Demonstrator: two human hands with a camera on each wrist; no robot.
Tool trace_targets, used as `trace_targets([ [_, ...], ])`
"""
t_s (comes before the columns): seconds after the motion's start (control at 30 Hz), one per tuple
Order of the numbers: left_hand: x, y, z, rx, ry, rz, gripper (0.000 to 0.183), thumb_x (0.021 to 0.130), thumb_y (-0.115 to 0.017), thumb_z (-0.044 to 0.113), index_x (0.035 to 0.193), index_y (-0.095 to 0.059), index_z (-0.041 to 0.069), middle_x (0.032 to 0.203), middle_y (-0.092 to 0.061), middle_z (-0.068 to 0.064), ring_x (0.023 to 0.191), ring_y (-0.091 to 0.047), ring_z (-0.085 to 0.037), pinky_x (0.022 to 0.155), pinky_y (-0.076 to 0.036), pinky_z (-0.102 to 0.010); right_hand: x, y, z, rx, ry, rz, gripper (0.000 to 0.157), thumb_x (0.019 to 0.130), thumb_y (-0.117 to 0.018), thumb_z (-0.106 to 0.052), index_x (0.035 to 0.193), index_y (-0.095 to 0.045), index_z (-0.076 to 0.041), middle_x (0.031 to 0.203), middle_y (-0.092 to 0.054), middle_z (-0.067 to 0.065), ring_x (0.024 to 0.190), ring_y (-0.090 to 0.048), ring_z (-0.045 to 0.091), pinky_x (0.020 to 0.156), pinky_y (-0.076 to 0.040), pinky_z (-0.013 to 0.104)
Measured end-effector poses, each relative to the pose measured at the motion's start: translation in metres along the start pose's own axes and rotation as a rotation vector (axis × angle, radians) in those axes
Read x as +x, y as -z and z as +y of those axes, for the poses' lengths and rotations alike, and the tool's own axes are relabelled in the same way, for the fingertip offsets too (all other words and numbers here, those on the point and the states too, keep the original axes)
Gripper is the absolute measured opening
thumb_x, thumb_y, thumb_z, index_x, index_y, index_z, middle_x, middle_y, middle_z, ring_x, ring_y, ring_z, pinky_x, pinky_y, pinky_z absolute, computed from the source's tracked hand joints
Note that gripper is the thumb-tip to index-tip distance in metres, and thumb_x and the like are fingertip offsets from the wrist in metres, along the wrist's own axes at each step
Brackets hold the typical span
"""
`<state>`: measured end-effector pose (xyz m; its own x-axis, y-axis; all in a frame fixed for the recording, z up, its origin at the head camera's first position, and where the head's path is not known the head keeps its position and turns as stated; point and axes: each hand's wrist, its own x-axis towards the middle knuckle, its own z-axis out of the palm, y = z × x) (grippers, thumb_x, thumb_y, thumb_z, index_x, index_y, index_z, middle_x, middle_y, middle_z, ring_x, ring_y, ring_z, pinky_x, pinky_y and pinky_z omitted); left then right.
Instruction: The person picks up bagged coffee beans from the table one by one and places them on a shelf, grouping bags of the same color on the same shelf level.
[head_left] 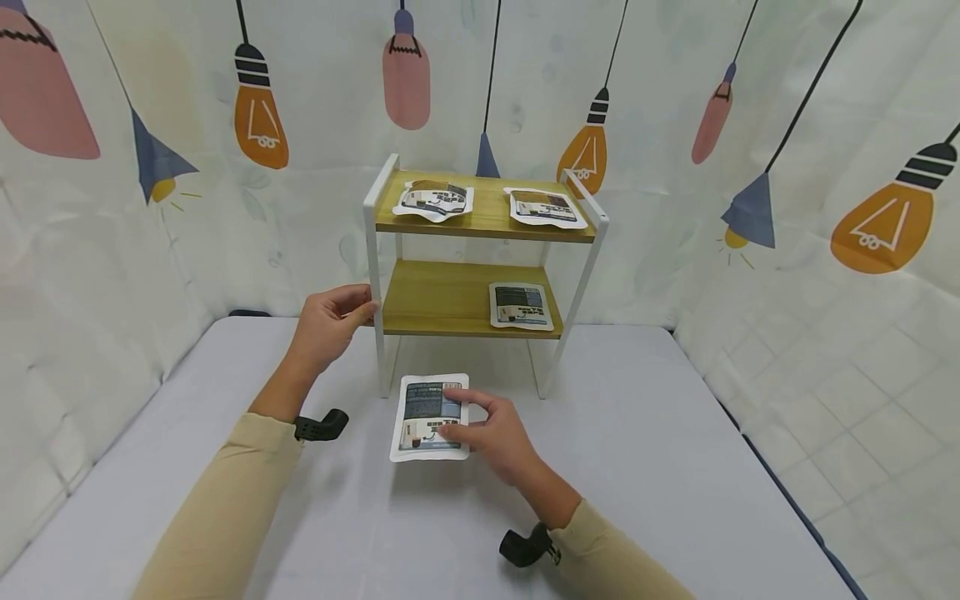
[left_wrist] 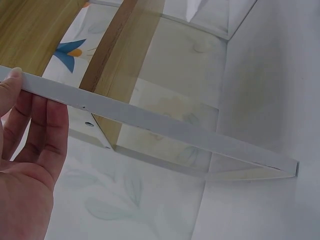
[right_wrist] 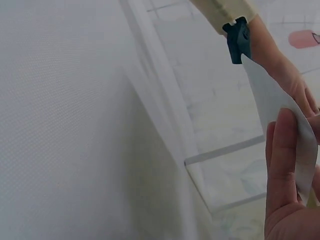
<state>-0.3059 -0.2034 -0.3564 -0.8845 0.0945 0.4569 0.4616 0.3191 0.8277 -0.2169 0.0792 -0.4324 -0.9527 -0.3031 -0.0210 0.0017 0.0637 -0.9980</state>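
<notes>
My left hand (head_left: pixel 330 323) grips the white left front post of a small two-tier rack (head_left: pixel 472 287); in the left wrist view the thumb lies on one side of the post (left_wrist: pixel 150 120) and the fingers on the other. My right hand (head_left: pixel 498 437) holds a flat white packet (head_left: pixel 427 417) with a blue printed label by its right edge, in front of the rack. The right wrist view shows that packet (right_wrist: pixel 272 97) edge-on between thumb and fingers. Two similar packets, one left (head_left: pixel 435 200) and one right (head_left: pixel 546 208), lie on the upper shelf. Another packet (head_left: pixel 521 306) lies at the right of the lower shelf.
The rack stands toward the back of a table with a white cover (head_left: pixel 637 467). Behind and beside it hang white cloth walls (head_left: pixel 315 217) printed with lamps. Each wrist wears a black camera mount, left (head_left: pixel 322 425) and right (head_left: pixel 525 546).
</notes>
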Motion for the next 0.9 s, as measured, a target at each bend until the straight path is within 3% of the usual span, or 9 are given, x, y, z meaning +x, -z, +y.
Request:
trace_targets([
  [0.43, -0.001, -0.001, 0.002, 0.020, 0.010, 0.009, 0.036, 0.100, -0.068, 0.025, 0.131, -0.069, 0.007, 0.123, -0.071, -0.024, 0.092, -0.071, -0.003, 0.085, -0.060, -0.019, 0.012, 0.001, -0.011, 0.016, 0.027, 0.006, 0.052, 0.087, -0.081, -0.009, 0.136, -0.068, -0.020, 0.135, -0.061, 0.017, 0.092, -0.077, 0.024, 0.080, -0.064, 0.033],
  [0.9, -0.001, 0.000, 0.001, 0.017, 0.020, 0.005, 0.039, 0.100, -0.067, 0.028, 0.135, -0.068, 0.010, 0.126, -0.072, -0.019, 0.095, -0.071, -0.002, 0.084, -0.057, -0.014, 0.018, 0.005, -0.027, 0.045, 0.061, 0.004, 0.053, 0.088, -0.079, -0.007, 0.138, -0.066, -0.019, 0.134, -0.063, 0.017, 0.090, -0.078, 0.024, 0.076, -0.064, 0.030],
])
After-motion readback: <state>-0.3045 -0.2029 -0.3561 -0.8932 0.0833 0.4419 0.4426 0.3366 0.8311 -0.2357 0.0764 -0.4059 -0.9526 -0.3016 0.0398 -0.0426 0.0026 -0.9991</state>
